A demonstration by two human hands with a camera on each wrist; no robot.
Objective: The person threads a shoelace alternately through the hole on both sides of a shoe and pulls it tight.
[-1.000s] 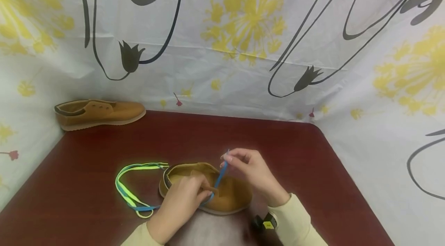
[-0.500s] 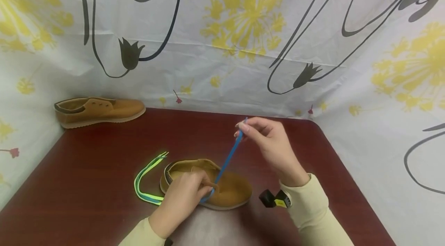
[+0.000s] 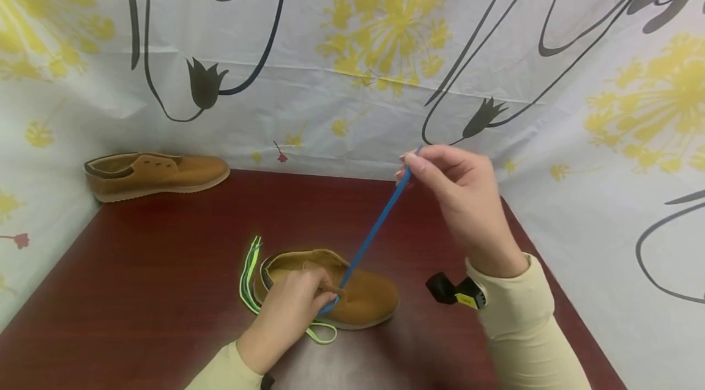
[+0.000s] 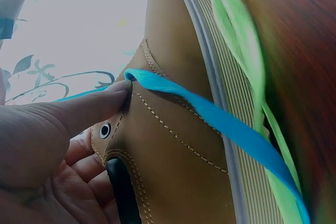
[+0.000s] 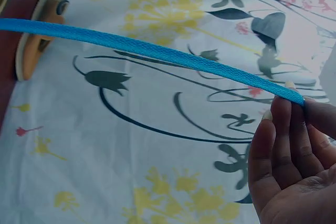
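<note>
**Blue lace up through tan shoe, both hands on it**

Left hand [image 3: 292, 310]: thumb and fingers pinch the eyelet flap of the near tan shoe [image 3: 369, 298]. Left wrist view has the thumb tip right against the blue lace [image 3: 377, 225], the other fingers behind the flap. One metal-rimmed eyelet [image 4: 105, 130] shows just beside the thumb, nothing threaded in it.

Right hand [image 3: 462, 194]: thumb and fingertips closed on the blue lace near its end, short tip poking past them. Hand is up off the desk [image 3: 138, 292], far and right of the shoe.

Blue lace: runs nearly straight from the flap up and right to the right hand. Other side of the flap, it drops across the shoe's near side and over the ribbed sole edge.

Near shoe: sole down on the desk, toe right, heel left. Yellow-green lace [image 3: 245, 273] strands curve round the heel on the left; a yellow-green loop [image 3: 325, 340] sticks out on the near side, by the sole. Can't tell how it connects to the blue.

Second tan shoe [image 3: 160, 174]: far left, toe right, no lace in its visible eyelets. Flower-print sheet [image 3: 308, 102] behind.
</note>
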